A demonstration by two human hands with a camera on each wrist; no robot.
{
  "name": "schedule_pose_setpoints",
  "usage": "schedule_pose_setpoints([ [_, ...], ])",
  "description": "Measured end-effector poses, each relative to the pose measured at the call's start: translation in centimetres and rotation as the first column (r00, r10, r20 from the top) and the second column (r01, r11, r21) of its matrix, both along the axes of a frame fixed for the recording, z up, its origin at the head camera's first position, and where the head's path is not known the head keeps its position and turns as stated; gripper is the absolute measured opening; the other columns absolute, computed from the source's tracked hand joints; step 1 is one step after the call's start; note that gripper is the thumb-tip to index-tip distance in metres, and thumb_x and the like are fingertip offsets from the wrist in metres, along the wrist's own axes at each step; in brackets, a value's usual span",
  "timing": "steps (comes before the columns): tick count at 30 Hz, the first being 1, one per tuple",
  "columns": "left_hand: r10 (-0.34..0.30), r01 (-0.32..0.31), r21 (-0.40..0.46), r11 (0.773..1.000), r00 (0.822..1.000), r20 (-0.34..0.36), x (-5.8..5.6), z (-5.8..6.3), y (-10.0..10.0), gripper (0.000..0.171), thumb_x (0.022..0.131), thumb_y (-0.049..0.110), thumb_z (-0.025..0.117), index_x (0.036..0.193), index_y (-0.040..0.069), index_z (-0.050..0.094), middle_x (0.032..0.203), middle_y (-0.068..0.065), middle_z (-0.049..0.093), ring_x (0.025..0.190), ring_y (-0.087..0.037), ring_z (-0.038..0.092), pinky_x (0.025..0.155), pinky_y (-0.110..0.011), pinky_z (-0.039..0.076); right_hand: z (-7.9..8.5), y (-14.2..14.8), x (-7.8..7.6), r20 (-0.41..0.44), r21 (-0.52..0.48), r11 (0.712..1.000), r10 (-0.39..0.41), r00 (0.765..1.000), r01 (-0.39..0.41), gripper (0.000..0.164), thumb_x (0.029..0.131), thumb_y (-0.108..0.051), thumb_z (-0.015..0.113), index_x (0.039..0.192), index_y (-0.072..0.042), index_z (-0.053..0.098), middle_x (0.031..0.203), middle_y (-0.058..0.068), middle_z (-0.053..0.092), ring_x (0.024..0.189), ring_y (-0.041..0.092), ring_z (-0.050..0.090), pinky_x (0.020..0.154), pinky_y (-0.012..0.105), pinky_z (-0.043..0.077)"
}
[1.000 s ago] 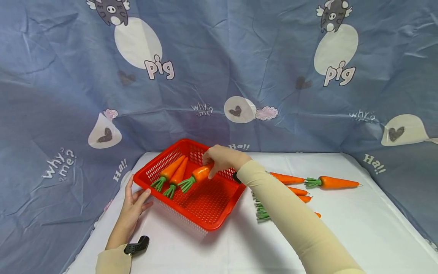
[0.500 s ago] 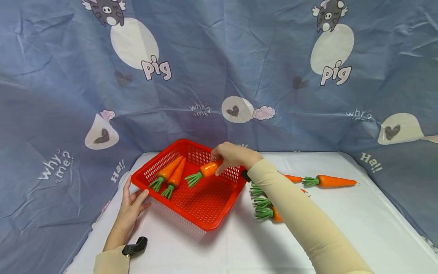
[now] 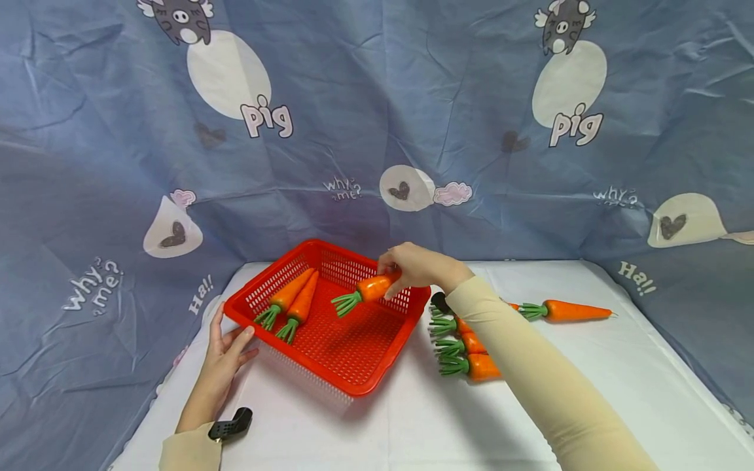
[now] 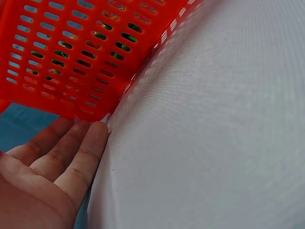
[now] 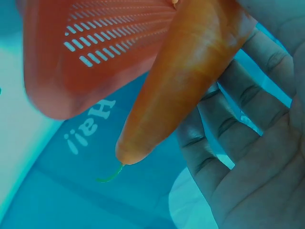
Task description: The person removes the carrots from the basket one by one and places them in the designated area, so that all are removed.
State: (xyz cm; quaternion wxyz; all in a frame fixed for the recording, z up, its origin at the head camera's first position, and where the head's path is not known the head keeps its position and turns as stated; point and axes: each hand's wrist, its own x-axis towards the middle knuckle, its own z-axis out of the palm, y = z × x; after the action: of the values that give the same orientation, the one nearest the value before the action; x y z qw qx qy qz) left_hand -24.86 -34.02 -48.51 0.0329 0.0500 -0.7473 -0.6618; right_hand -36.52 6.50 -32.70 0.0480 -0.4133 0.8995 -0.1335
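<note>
My right hand (image 3: 415, 267) grips an orange carrot (image 3: 375, 288) by its body and holds it over the right part of the red plastic basket (image 3: 353, 386). Its green top points left and down. In the right wrist view, the carrot (image 5: 186, 71) tapers to a thin green tip beside my fingers. My left hand (image 3: 218, 363) touches the basket's left corner, thumb at the front side. The left wrist view shows straight fingers (image 4: 83, 167) against the basket's lower corner (image 4: 62, 90). Two carrots (image 3: 302, 301) lie inside the basket's left side.
Several carrots (image 3: 483, 367) lie in a column right of the basket, partly hidden by my right sleeve (image 3: 542, 379). One more carrot (image 3: 577, 311) lies farther right. A blue printed cloth (image 3: 330, 131) hangs behind the white table (image 3: 330, 445).
My right hand has lifted the carrot from among those in the basket and moved it right and slightly up. My left hand stays at the basket's corner.
</note>
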Motion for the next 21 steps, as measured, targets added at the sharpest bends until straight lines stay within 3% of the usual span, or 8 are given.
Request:
schedule_pose_setpoints([
  [21,-0.008,0.008,-0.001,1.0,1.0,0.002,0.1,0.2,0.1,0.092,0.111,0.035,0.059,0.168,0.051,-0.011,0.168,-0.024,0.033,0.104,0.009,0.067,0.09,-0.017,0.06,-0.3,4.8,1.0,0.077,-0.078,0.993,-0.08,0.994,0.086,0.034,0.081,-0.027,0.096,0.105,-0.012,0.077,0.091,0.0,0.068,0.088,0.017,0.059,0.082,0.03,0.053],
])
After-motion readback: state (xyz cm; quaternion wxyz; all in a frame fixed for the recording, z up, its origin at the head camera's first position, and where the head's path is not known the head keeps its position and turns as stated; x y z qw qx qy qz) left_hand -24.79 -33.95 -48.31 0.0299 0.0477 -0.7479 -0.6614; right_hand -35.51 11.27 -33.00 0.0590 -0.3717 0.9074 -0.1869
